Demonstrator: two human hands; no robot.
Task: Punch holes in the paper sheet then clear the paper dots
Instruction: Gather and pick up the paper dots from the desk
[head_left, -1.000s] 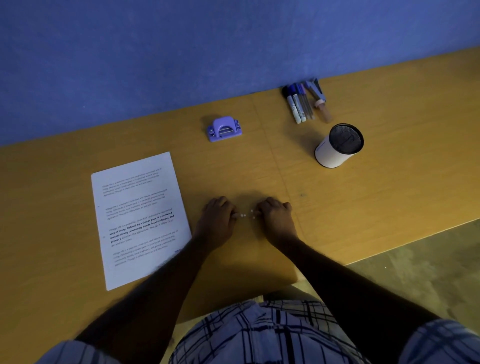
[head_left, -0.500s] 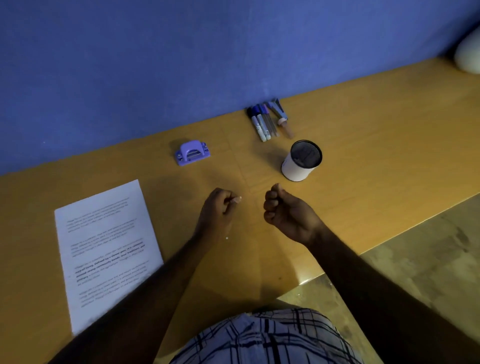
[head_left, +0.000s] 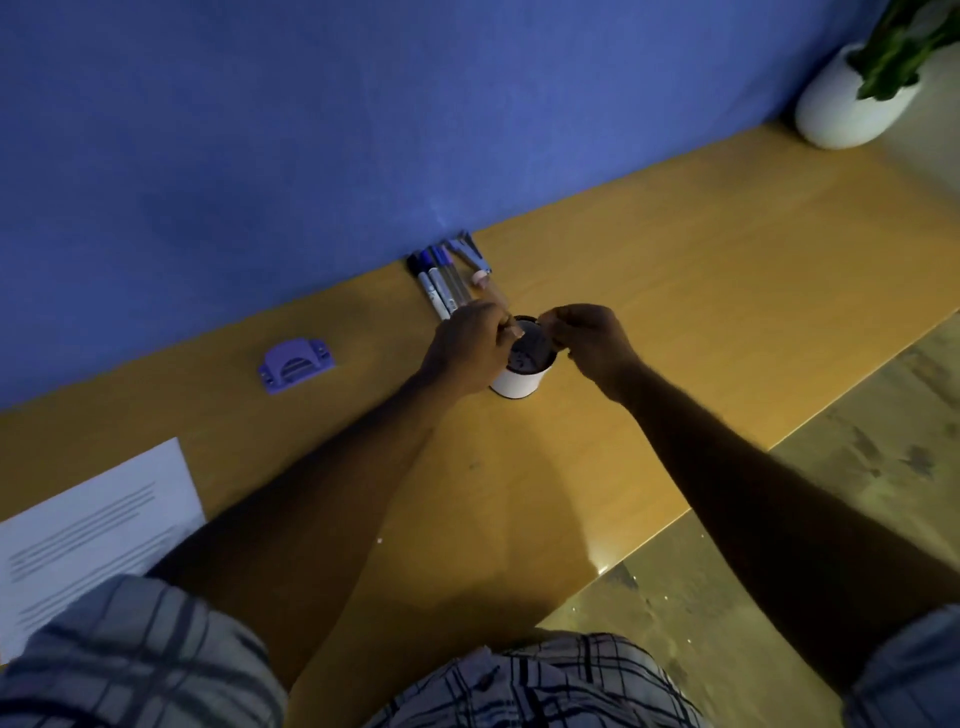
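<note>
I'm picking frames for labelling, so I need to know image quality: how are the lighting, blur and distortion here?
Head view: dim, bluish light, with both arms nearly silhouetted; a small glare spot on the yellow wooden desk near its front edge; the text lines on the white printed paper sheet are smeared by motion blur; wide-angle bending curves the desk edge; the white cup with a dark inside is shaded by the hands.

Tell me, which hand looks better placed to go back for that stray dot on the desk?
Probably the left hand. Both hands hover pinched over the white cup, but the leftover paper dot lies under the left forearm, nearer that side than the right hand.
</note>
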